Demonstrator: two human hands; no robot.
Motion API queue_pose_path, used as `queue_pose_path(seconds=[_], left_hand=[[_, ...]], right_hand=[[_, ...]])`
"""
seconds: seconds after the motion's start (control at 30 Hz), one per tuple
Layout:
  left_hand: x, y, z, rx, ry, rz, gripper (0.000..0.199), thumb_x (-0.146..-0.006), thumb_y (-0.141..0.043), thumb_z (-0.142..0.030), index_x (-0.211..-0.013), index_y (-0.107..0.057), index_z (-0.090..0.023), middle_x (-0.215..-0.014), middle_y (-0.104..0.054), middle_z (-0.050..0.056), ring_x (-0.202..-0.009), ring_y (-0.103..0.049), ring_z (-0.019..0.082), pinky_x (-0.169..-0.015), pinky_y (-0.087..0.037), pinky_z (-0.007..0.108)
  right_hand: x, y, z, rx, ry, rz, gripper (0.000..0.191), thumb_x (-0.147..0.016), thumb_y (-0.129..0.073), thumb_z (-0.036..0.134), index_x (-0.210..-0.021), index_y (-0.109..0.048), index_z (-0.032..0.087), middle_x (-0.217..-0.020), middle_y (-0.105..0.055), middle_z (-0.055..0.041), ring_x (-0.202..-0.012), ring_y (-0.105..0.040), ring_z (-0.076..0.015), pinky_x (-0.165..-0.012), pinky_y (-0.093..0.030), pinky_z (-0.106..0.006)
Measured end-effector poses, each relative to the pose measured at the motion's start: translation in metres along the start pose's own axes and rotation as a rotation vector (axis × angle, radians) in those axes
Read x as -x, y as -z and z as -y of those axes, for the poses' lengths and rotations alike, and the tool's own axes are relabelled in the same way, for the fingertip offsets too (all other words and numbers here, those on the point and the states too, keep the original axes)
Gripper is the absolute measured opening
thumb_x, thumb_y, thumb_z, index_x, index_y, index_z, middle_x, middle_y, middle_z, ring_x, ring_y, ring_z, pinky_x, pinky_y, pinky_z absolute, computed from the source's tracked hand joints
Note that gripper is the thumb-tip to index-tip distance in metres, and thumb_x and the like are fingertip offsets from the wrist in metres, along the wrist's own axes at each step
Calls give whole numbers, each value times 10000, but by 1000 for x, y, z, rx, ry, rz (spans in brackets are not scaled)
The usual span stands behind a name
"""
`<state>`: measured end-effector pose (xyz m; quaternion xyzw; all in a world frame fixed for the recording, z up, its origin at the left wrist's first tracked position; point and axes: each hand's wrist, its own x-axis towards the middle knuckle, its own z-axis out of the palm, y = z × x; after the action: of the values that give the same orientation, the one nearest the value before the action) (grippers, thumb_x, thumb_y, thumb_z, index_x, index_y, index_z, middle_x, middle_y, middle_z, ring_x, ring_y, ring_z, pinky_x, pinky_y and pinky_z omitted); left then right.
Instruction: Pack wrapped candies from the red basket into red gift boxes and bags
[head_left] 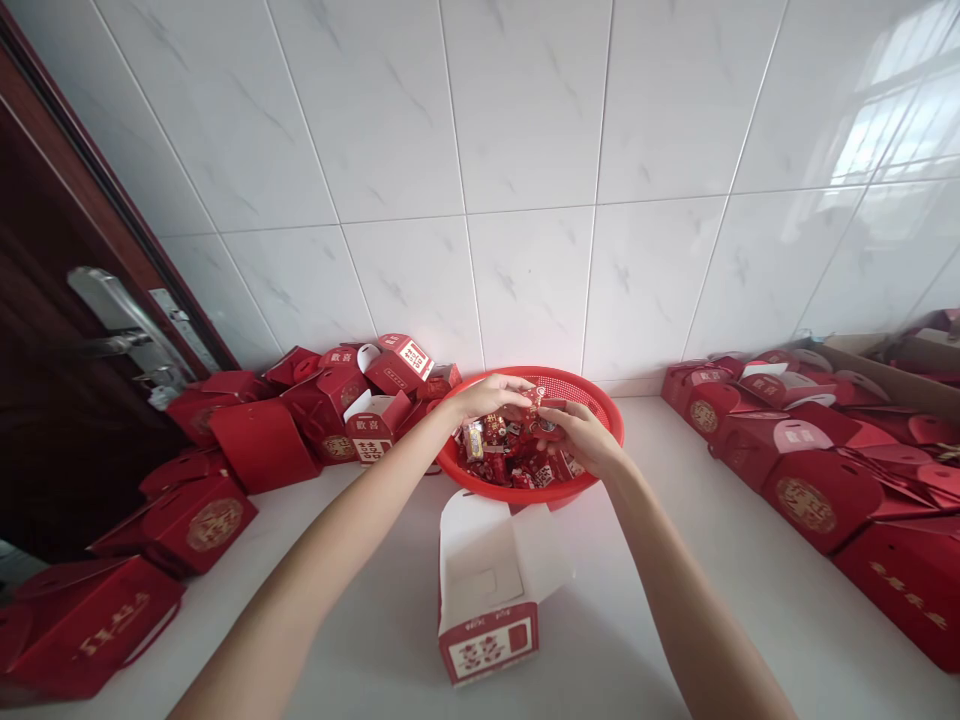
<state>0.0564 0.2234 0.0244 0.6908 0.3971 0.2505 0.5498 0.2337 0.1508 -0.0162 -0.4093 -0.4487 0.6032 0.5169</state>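
Note:
Both hands are over a red plastic basket (611, 425) heaped with wrapped sweets (517, 465). My left hand (495, 396) has its fingers closed on a red-wrapped sweet (534, 398). Beside it, my right hand (583, 434) grips another dark red packet (551, 412), partly covered by the fingers; the two packets are close together. In front of the basket stands a red and white gift box (487, 640), its flaps up and its white inside bare.
Red gift boxes (270, 445) are crowded along the left side, by a dark door with a metal handle (120, 320). More red boxes (802, 500) are lined up at the right, near a cardboard carton (855, 355). A tiled wall (525, 200) rises behind the white table (360, 620).

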Motion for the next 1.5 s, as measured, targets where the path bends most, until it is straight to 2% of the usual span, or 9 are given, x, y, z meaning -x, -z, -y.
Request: queue_pose_path(seconds=[0.2,0.37,0.4,0.57,0.7,0.87,1.03,1.33,1.5], left_hand=[[2,2,16,-32,107,-35,274,-850,-649,-426,-955,-739,-190,-938,-757,49,-840,-711,204,-741,-533,308],[-1,2,42,-615,157,133,85,-624,-751,-288,-590,-710,-222,-584,-668,-16,-574,-604,165,-538,-411,247],[-2,1,46,-677,164,150,54,-576,-763,-260,-606,-727,-234,-588,-673,-21,-561,-593,168,-522,-401,248],[-12,-9,53,-807,184,147,410,-428,-798,-195,-828,-780,-284,-833,-766,0,-687,-650,216,-560,-433,248],[-18,-19,54,-928,140,176,288,-456,-777,-164,-721,-715,-258,-771,-733,20,-747,-666,266,-670,-473,303],[-17,-22,54,-859,66,152,195,-500,-713,-101,-605,-630,-242,-634,-658,-13,-677,-635,242,-651,-451,299],[-14,-20,48,-776,66,129,136,-640,-686,-196,-601,-558,-219,-573,-598,-28,-627,-607,202,-594,-433,279],[-13,-19,45,-163,98,-30,174,-632,-702,-170,-789,-627,-180,-764,-708,4,-769,-677,206,-693,-523,291],[-16,-15,50,-269,121,-134,189,-626,-667,-135,-807,-639,-181,-693,-679,-12,-690,-650,190,-643,-484,280]], right_hand=[[-3,3,-1,-48,69,-232,220,-686,-796,324,-821,-667,209,-635,-679,14,-402,-521,-119,-391,-388,-257],[-4,2,-2,-79,109,-314,245,-664,-809,357,-682,-617,206,-657,-690,-14,-491,-563,-134,-377,-348,-239],[-4,2,-2,-84,111,-313,246,-659,-813,355,-678,-618,204,-676,-703,-22,-519,-589,-145,-381,-361,-237],[-3,0,-1,-116,107,-272,200,-669,-801,341,-714,-664,202,-743,-750,-58,-679,-708,-223,-495,-515,-272],[-5,1,-3,-137,123,-276,191,-677,-798,327,-765,-692,193,-802,-765,-66,-768,-732,-239,-646,-592,-307],[-5,0,-2,-173,109,-290,136,-697,-780,275,-738,-686,184,-753,-750,-54,-712,-718,-209,-611,-574,-279],[-5,-1,0,-175,108,-353,172,-655,-797,267,-716,-653,196,-717,-721,-17,-663,-687,-183,-538,-541,-256],[-7,0,0,-214,117,-419,198,-608,-787,280,-700,-632,198,-708,-689,3,-670,-667,-177,-510,-513,-251],[-6,-1,1,-222,100,-422,202,-607,-787,264,-703,-620,202,-690,-678,8,-665,-650,-169,-516,-503,-246]])
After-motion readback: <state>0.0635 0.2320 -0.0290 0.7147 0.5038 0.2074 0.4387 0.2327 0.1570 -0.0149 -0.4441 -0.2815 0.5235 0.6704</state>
